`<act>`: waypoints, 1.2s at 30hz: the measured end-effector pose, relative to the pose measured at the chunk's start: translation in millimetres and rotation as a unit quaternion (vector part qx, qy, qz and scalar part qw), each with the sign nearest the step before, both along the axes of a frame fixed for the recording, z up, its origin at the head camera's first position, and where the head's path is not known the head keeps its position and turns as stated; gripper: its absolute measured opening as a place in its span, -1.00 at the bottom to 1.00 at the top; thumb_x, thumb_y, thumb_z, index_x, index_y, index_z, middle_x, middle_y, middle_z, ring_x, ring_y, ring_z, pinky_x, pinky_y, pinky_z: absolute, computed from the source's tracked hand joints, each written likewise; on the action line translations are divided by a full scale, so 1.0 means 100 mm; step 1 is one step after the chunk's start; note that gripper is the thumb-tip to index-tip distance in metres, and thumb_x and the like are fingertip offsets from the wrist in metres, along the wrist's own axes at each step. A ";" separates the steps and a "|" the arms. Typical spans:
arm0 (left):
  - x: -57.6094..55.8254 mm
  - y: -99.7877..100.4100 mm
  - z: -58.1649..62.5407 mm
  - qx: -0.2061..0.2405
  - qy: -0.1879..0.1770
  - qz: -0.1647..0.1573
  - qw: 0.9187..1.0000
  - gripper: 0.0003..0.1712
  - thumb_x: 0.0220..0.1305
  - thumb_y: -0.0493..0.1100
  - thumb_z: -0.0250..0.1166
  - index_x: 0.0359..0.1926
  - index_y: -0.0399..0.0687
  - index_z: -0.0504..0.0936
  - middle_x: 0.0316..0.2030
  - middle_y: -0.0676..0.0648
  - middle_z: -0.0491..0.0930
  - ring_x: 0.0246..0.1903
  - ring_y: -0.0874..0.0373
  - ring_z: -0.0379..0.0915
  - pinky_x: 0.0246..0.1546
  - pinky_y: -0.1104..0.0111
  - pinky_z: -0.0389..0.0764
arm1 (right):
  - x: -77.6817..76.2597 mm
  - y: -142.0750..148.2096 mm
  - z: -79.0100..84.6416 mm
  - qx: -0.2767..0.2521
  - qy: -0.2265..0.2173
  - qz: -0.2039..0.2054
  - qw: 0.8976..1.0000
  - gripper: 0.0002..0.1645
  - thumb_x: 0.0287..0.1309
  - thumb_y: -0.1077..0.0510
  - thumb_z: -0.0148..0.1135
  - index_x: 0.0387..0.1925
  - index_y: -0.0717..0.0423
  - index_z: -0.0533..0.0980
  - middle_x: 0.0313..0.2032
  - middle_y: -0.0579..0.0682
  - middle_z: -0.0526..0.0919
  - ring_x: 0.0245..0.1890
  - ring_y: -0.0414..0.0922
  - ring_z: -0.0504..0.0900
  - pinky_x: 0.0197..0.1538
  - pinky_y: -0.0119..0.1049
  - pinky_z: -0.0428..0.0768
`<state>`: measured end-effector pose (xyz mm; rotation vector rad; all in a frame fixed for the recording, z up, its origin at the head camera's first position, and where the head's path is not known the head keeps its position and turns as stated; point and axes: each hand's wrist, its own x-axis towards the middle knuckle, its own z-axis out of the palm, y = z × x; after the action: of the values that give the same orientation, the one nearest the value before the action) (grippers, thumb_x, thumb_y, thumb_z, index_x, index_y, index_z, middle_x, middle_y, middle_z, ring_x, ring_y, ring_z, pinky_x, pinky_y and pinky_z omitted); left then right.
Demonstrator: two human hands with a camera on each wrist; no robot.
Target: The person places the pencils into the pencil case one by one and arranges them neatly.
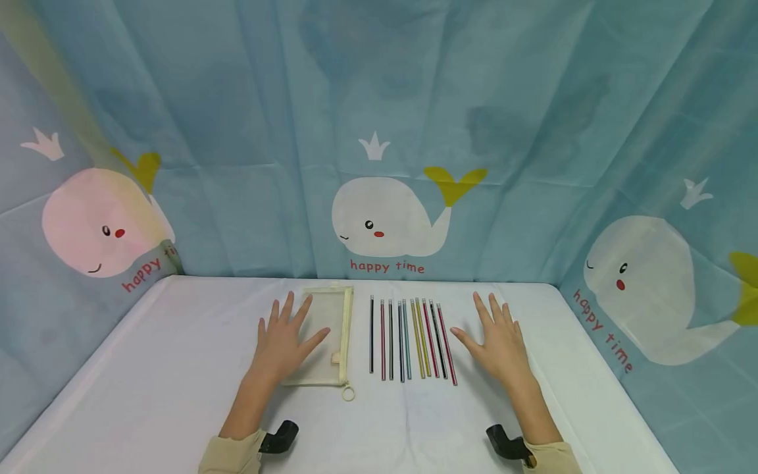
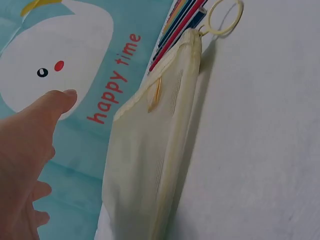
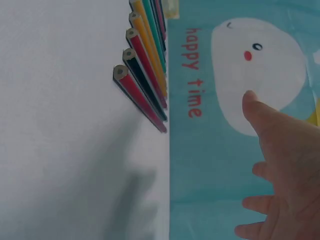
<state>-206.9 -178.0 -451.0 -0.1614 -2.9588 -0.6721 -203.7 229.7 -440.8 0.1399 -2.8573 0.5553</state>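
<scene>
Tan sleeves [image 1: 232, 454] end at the bottom edge of the head view, each with a black wrist mount [image 1: 281, 437] beside it. Beyond them, the left hand [image 1: 284, 345] is spread wide, thumb out, above the left part of a pale see-through pouch [image 1: 322, 365] and holding nothing. That pouch lies flat on the white worktop [image 1: 403, 428], its zipper [image 1: 345, 329] along the right side and a ring pull [image 1: 354, 394] at the near corner. Just right of it, ten pencils [image 1: 406, 339] lie side by side (dark, red, teal and yellow among them), their blunt ends towards the person. Past the row, the right hand [image 1: 500, 342] is likewise spread and empty, its thumb near the last red pencil but apart from it. Behind everything hangs a blue cloth [image 1: 237, 217] printed with whales and "happy time".
</scene>
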 end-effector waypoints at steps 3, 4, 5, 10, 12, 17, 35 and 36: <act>0.01 0.04 0.00 0.004 -0.006 -0.003 1.000 0.01 0.46 0.35 0.19 0.69 -0.04 0.10 0.66 -0.39 -0.14 0.61 -0.50 -0.28 0.44 -0.51 -0.14 | 0.00 -0.02 0.01 -0.009 0.006 0.006 1.000 0.11 0.36 -0.27 0.32 0.66 0.17 0.09 0.59 0.45 0.07 0.56 0.53 0.00 0.47 0.51 0.06; 0.02 0.05 0.00 0.005 -0.009 -0.005 1.000 0.01 0.46 0.35 0.19 0.69 -0.03 0.09 0.66 -0.38 -0.15 0.61 -0.50 -0.29 0.44 -0.51 -0.13 | 0.00 -0.03 0.01 -0.012 0.007 0.009 1.000 0.10 0.36 -0.26 0.33 0.66 0.18 0.10 0.59 0.46 0.07 0.56 0.53 0.02 0.48 0.50 0.07; 0.02 0.07 0.00 0.006 -0.012 -0.006 1.000 0.01 0.46 0.36 0.18 0.69 -0.02 0.08 0.66 -0.37 -0.15 0.61 -0.50 -0.30 0.43 -0.51 -0.13 | 0.00 -0.03 0.01 -0.014 0.009 0.011 1.000 0.10 0.36 -0.25 0.33 0.65 0.19 0.10 0.58 0.46 0.09 0.56 0.53 0.04 0.48 0.49 0.09; 0.01 0.12 -0.04 0.004 -0.012 -0.014 1.000 0.02 0.45 0.38 0.18 0.69 0.02 0.08 0.67 -0.35 -0.14 0.60 -0.51 -0.27 0.41 -0.53 -0.09 | 0.00 -0.06 0.01 -0.022 0.021 0.025 0.999 0.08 0.36 -0.21 0.37 0.64 0.21 0.13 0.56 0.47 0.14 0.53 0.51 0.13 0.45 0.45 0.21; 0.01 0.12 -0.06 0.004 -0.006 -0.016 1.000 0.01 0.45 0.37 0.19 0.69 0.03 0.10 0.66 -0.35 -0.11 0.59 -0.53 -0.23 0.40 -0.53 -0.06 | 0.00 -0.08 0.01 -0.028 0.023 0.028 0.999 0.08 0.36 -0.20 0.37 0.64 0.21 0.13 0.56 0.46 0.16 0.53 0.49 0.16 0.43 0.44 0.26; 0.01 0.16 -0.06 0.011 0.000 -0.022 1.000 0.00 0.43 0.37 0.21 0.69 0.06 0.12 0.66 -0.35 -0.07 0.57 -0.57 -0.19 0.37 -0.56 -0.01 | 0.02 -0.11 0.03 -0.045 0.018 0.030 0.998 0.06 0.38 -0.19 0.36 0.65 0.18 0.12 0.56 0.43 0.17 0.53 0.43 0.20 0.39 0.43 0.32; 0.04 0.20 -0.03 0.001 0.007 -0.026 1.000 -0.04 0.41 0.34 0.24 0.64 0.00 0.24 0.59 -0.39 0.14 0.48 -0.60 0.10 0.22 -0.48 0.35 | -0.13 -0.32 0.10 -0.074 0.015 0.057 0.996 0.00 0.41 -0.14 0.35 0.63 0.19 0.15 0.53 0.36 0.28 0.52 0.34 0.30 0.44 0.31 0.35; 0.05 0.20 -0.04 0.001 0.009 -0.026 1.000 -0.04 0.41 0.34 0.24 0.64 0.00 0.25 0.58 -0.39 0.15 0.47 -0.59 0.12 0.20 -0.47 0.37 | -0.13 -0.33 0.10 -0.076 0.014 0.059 0.995 -0.01 0.41 -0.13 0.35 0.63 0.20 0.16 0.53 0.36 0.29 0.52 0.33 0.30 0.44 0.31 0.35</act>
<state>-201.9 -157.8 -454.6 -0.2447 -2.9473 -0.6754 -216.9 197.1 -431.1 0.2890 -2.7799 0.7846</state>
